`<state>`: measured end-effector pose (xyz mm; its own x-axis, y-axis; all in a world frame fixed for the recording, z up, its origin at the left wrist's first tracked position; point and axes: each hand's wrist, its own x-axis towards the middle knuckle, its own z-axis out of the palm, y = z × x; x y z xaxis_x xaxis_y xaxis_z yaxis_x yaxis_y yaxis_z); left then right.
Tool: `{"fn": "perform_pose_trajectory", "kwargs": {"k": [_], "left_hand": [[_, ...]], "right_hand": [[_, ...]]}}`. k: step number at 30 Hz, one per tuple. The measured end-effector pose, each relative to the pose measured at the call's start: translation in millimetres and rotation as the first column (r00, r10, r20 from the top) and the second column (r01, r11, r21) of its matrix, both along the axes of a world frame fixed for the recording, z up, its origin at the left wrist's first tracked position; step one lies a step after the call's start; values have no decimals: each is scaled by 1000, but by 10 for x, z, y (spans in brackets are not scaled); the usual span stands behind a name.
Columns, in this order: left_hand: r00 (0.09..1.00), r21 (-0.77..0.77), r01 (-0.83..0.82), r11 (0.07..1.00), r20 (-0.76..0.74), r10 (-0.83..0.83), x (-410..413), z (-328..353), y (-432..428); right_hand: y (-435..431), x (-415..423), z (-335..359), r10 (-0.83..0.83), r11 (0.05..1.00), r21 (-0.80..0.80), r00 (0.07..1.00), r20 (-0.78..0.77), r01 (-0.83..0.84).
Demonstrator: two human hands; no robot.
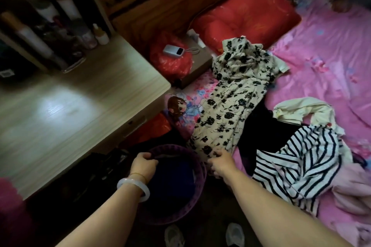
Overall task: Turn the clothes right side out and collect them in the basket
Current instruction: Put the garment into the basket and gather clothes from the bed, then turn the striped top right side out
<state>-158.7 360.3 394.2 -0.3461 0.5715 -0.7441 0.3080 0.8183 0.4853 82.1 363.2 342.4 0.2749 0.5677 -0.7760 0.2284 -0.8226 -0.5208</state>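
- The floral dress [226, 106] lies lengthwise on the bed [321, 46]. Its long axis runs from the hem at the near edge away toward 12 to 1 o'clock, and the bunched top reaches the red pillow [247, 14].
- The right hand [221, 163] is the nearer one. It sits at the hem, fingers curled and pinching the cloth.
- The left hand [143, 163] has its fingers hooked over the far rim of the purple basket [172, 147], gripping it.
- The basket stands on the floor at 9 o'clock from the hem, just beside the bed edge, with dark cloth already inside.
- Judged from this, the dress has to come toward 6 o'clock, then across to 9.
- A striped top [301, 156] waits at 3 o'clock.
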Motion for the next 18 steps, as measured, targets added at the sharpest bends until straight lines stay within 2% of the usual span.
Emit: {"fn": "perform_pose_trajectory", "kwargs": {"k": [2,4,8,12,18], "left_hand": [[997,16,60,998,50,-60,354,-67,100],[989,30,123,992,78,-125,716,-78,180],[934,73,351,933,38,-355,1603,-139,338],[886,122,445,887,84,-456,2394,-309,465],[852,123,487,865,150,-502,3254,-741,483]], "right_hand": [[-46,293,57,-55,998,33,998,36,54],[-62,587,93,-28,999,45,993,111,23],[-11,1343,-67,-23,999,38,966,257,14],[115,1948,-283,93,996,-14,944,316,-93],[509,2513,-770,305,949,-27,898,316,-313]]}}
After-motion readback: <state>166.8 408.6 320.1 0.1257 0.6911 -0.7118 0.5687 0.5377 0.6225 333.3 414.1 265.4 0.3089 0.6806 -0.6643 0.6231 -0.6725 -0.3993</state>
